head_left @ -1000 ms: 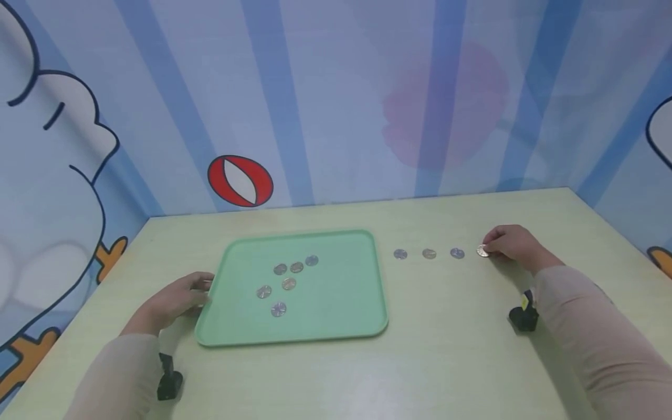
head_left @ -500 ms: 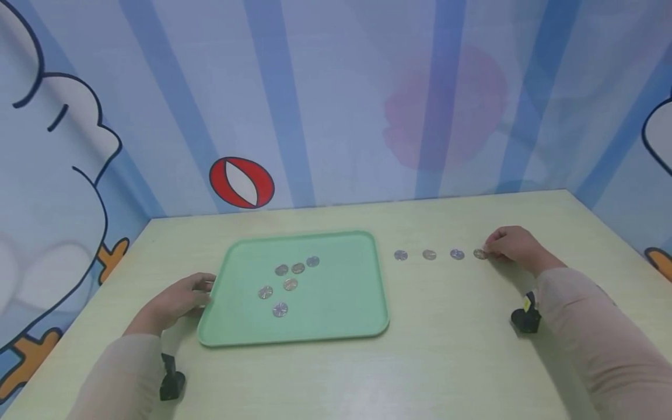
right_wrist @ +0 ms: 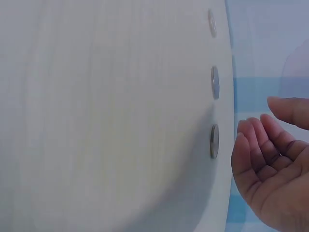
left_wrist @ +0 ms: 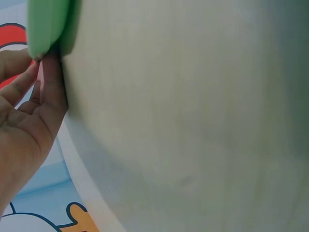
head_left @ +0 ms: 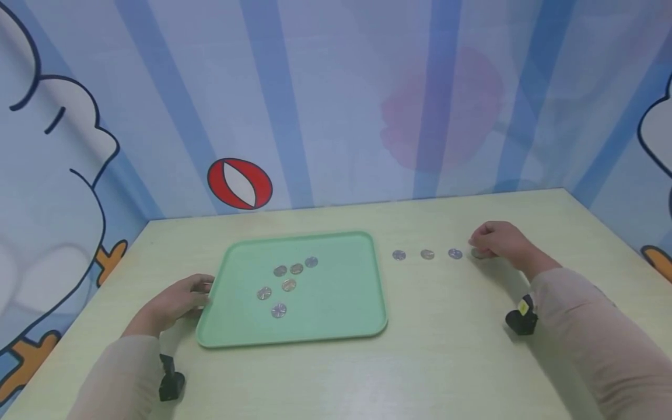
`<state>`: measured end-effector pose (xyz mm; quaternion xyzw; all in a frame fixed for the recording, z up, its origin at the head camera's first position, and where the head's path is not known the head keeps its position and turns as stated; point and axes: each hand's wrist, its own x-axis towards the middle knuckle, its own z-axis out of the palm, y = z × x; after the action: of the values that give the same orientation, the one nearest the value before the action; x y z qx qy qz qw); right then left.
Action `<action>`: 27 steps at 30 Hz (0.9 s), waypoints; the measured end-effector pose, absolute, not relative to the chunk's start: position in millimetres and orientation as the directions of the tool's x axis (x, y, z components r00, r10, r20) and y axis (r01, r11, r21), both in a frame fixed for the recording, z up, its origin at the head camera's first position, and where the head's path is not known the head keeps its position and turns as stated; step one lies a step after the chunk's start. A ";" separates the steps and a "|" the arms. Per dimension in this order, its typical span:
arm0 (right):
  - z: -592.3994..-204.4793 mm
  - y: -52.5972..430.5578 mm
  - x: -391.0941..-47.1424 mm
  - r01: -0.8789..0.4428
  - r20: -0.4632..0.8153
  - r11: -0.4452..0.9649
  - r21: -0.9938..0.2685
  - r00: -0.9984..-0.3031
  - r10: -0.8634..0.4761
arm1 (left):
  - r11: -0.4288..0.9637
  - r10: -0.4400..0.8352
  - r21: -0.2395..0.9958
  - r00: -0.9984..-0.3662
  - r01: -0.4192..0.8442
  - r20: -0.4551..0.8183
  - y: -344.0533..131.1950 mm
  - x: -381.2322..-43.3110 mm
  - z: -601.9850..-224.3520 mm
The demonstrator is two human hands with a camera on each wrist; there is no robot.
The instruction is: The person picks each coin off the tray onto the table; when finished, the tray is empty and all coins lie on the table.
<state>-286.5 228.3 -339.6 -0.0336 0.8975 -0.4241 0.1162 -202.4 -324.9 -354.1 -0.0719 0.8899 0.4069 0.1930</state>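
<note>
In the head view my left hand (head_left: 175,300) is at the left edge of a light green tray (head_left: 341,315). The left wrist view shows the fingers (left_wrist: 52,87) gripping the tray's rim (left_wrist: 46,29). Several silvery coins (head_left: 279,310) lie flat in the tray. To its right, more coins (head_left: 399,255) form a straight, spaced row on the table. My right hand (head_left: 501,240) hovers over the end coin (head_left: 476,254), partly covering it. In the right wrist view, the thumb stands apart from loosely bent fingers (right_wrist: 248,145), with nothing between them; the nearest coin (right_wrist: 214,141) lies clear of them.
The pale wooden table (head_left: 430,361) runs back to a blue striped backdrop (head_left: 346,105) with cartoon prints. Black wrist-worn devices sit under each forearm, one by the left sleeve (head_left: 118,373) and one by the right sleeve (head_left: 588,326).
My right hand has let go of the end coin and moved slightly left and up above it. The coin has shifted a little left, into the row. My left hand stays at the tray.
</note>
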 end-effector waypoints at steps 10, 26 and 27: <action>-336.7 201.3 -279.7 0.009 -0.175 0.571 -0.821 -0.956 -0.236 | 0.642 0.036 0.710 -0.913 -0.290 -0.405 -325.7 -202.7 -355.0; -338.6 144.4 -267.0 -0.048 -0.155 0.493 -0.869 -0.919 -0.362 | 0.607 0.030 0.731 -0.909 -0.313 -0.415 -325.7 -205.3 -355.1; -338.9 140.4 -266.1 -0.047 -0.154 0.481 -0.875 -0.916 -0.370 | 0.604 0.029 0.732 -0.909 -0.315 -0.416 -325.7 -205.3 -355.2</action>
<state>-266.1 140.4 -338.9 -0.1235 0.8450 -0.4941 0.1632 -205.3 -325.7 -355.2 -0.0819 0.8737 0.4371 0.1969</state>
